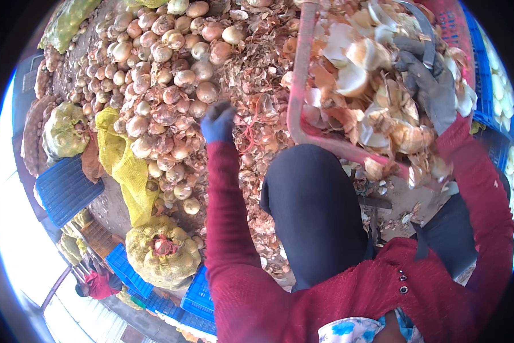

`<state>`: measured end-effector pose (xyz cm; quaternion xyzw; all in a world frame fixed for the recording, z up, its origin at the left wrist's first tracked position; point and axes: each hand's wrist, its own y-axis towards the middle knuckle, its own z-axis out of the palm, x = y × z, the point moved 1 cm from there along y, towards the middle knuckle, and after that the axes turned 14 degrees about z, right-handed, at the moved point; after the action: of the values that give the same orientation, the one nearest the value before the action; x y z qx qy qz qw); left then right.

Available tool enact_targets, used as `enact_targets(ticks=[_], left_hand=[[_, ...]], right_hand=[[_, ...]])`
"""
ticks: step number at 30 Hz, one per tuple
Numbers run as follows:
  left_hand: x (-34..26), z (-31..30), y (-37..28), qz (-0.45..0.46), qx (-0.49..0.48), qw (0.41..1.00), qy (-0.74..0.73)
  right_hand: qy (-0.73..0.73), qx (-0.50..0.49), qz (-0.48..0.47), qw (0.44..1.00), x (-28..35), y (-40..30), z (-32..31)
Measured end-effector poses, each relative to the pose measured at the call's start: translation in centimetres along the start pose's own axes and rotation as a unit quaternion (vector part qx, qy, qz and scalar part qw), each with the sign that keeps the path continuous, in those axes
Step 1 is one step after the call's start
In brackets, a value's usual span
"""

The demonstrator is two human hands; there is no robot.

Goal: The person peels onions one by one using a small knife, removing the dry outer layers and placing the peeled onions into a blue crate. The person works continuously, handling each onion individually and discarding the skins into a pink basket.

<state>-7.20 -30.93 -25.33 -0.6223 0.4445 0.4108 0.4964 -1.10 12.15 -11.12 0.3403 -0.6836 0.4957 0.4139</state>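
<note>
My left hand (pixel 219 122), in a blue and dark glove, is over the edge of a large heap of unpeeled onions (pixel 162 77); its fingers look curled, and whether they hold anything is hidden. At the right, my right hand (pixel 426 79), in a grey glove, is over a pink plastic crate (pixel 299 85) full of onion skins and peel (pixel 355 77). A curved metal blade (pixel 426 34), like a sickle's, shows at the fingers of that hand; its handle is mostly hidden.
Yellow mesh sacks (pixel 164 253) and blue plastic crates (pixel 68 188) stand at the left. Blue crates of peeled onions (pixel 499 90) line the right edge. Loose skins (pixel 261 55) cover the ground. A person in red (pixel 98 285) is far off at lower left.
</note>
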Motion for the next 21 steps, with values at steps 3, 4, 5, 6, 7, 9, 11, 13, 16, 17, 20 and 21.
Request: enact_targets(ticks=[3, 4, 5, 6, 7, 9, 11, 13, 16, 17, 20, 21], left_hand=[[3.8, -2.5, 7.1, 0.053, -0.023, 0.981, 0.185], [2.9, -1.8, 8.5, 0.079, -0.011, 0.931, 0.357], [1.8, -1.2, 9.8, 0.105, 0.000, 0.850, 0.516], [4.2, -3.8, 11.0, 0.102, -0.021, 0.843, 0.528], [4.7, -2.7, 12.2, 0.094, -0.050, 0.813, 0.573], [5.4, -2.8, 13.6, -0.034, 0.070, 0.861, 0.503], [6.2, -3.6, 13.5, -0.151, 0.124, 0.872, 0.449], [0.2, 0.8, 10.0, -0.085, 0.183, 0.836, 0.511], [1.9, 1.5, 7.8, -0.059, 0.116, 0.875, 0.465], [2.1, 2.1, 6.4, -0.058, 0.084, 0.884, 0.456], [1.5, 3.1, 1.7, -0.098, 0.137, 0.902, 0.398], [3.4, 2.3, -0.4, -0.060, 0.064, 0.972, 0.219]], right_hand=[[0.081, 0.031, -0.010, 0.996, 0.6, 0.0, 1.4], [0.050, 0.001, 0.019, 0.999, 0.8, 0.1, 1.6], [0.020, -0.030, 0.047, 0.998, 1.0, 0.0, 1.7], [0.028, -0.008, 0.044, 0.999, 0.8, 0.7, 2.1], [0.025, -0.007, 0.046, 0.999, 1.0, 0.4, 1.9], [0.020, -0.006, 0.052, 0.998, 1.2, 0.3, 1.9], [0.014, -0.003, 0.060, 0.998, 1.4, 0.5, 2.7], [0.018, -0.021, 0.064, 0.998, 1.2, 0.6, 2.2], [0.036, -0.022, 0.061, 0.997, 1.4, 0.4, 2.7], [0.049, -0.017, 0.060, 0.997, 1.0, 0.6, 2.7], [0.078, -0.017, 0.051, 0.996, 1.6, 0.5, 3.5], [0.070, -0.005, 0.051, 0.996, 1.8, 0.4, 3.4]])
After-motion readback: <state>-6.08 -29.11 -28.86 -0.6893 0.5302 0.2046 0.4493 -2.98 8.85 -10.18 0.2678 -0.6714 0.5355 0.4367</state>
